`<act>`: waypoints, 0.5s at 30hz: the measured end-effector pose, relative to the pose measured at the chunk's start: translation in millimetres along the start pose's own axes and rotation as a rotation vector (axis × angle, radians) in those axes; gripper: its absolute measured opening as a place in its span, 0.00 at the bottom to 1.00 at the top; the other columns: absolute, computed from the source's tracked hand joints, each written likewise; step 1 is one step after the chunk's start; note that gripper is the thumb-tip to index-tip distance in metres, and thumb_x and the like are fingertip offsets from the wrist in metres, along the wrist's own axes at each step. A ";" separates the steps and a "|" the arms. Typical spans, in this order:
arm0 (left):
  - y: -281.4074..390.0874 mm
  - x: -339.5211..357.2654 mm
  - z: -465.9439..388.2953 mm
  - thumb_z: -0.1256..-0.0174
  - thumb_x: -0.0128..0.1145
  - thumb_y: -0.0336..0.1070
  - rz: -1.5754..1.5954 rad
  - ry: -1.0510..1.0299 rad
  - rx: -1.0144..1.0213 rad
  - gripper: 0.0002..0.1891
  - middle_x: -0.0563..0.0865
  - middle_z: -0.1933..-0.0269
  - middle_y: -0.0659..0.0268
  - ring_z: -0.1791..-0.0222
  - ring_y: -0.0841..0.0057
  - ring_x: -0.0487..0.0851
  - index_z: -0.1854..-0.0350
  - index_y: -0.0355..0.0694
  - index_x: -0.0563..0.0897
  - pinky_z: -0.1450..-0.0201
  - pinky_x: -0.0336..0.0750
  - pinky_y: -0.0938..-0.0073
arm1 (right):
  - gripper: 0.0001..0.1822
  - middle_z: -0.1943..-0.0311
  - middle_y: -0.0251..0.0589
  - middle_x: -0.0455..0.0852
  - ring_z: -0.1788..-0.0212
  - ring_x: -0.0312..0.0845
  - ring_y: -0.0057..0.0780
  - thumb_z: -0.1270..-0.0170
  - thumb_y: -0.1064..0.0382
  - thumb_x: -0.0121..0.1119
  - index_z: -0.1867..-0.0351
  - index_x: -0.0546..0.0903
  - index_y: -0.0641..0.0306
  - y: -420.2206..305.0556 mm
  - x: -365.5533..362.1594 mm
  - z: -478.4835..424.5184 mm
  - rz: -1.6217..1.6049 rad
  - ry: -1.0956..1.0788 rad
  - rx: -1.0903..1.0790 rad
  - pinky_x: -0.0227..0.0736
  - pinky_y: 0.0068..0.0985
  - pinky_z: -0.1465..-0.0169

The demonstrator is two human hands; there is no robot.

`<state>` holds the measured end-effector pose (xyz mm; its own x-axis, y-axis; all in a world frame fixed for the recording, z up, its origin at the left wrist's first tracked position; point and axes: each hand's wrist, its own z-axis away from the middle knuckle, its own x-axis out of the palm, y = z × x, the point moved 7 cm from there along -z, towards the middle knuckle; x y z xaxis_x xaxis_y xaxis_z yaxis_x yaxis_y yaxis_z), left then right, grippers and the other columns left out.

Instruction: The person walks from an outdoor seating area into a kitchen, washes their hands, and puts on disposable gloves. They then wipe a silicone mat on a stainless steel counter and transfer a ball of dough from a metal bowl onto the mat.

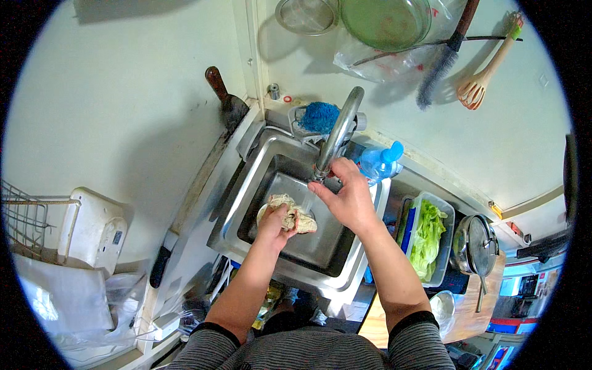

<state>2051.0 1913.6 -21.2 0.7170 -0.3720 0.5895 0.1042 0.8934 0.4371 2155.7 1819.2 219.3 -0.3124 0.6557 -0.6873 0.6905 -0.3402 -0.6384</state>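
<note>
In my left hand (274, 226) is a bunched cream cloth (303, 222) with a reddish edge, held over the stainless steel sink (319, 249). A pale rounded edge shows beside the cloth on its left; what it belongs to is unclear. My right hand (349, 196) is up at the outlet of the curved metal faucet (342, 122). Its thumb lies below the outlet, apart from the index finger. The other fingertips pass behind the spout and are hidden, so a grip there cannot be made out.
Behind the faucet sits a blue scrubber (320, 117) in a clear holder. A blue pump bottle (377, 162) stands right of it. Farther right are a plastic container of lettuce (428, 236) and a lidded pot (476, 245). A black-handled knife (160, 267) is at the left ledge.
</note>
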 end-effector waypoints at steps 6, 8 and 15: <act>3.5 16.7 -5.1 0.32 0.53 0.37 -0.019 -0.093 -0.004 0.15 0.79 0.50 0.65 0.52 0.68 0.80 0.45 0.49 0.70 0.54 0.77 0.54 | 0.22 0.65 0.48 0.78 0.60 0.76 0.46 0.54 0.60 0.73 0.60 0.76 0.69 -8.7 -1.4 5.5 0.165 0.182 -0.222 0.70 0.36 0.55; 6.3 26.2 3.4 0.32 0.54 0.37 -0.017 -0.046 0.005 0.14 0.81 0.51 0.64 0.54 0.66 0.81 0.46 0.48 0.73 0.55 0.78 0.56 | 0.22 0.64 0.49 0.78 0.61 0.77 0.47 0.52 0.59 0.71 0.58 0.76 0.67 -1.0 1.7 10.9 0.100 0.193 -0.147 0.72 0.37 0.56; 1.0 30.0 1.6 0.33 0.55 0.39 -0.074 -0.019 0.005 0.16 0.82 0.51 0.61 0.55 0.63 0.83 0.45 0.44 0.73 0.60 0.80 0.54 | 0.14 0.66 0.51 0.83 0.66 0.81 0.48 0.42 0.60 0.63 0.59 0.78 0.65 92.4 88.2 87.5 0.011 -0.165 0.453 0.77 0.34 0.60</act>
<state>2071.6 1902.9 -1.9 0.6946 -0.4414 0.5681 0.1528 0.8622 0.4830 2134.8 1786.7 69.3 -0.4313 0.5472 -0.7173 0.3523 -0.6298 -0.6923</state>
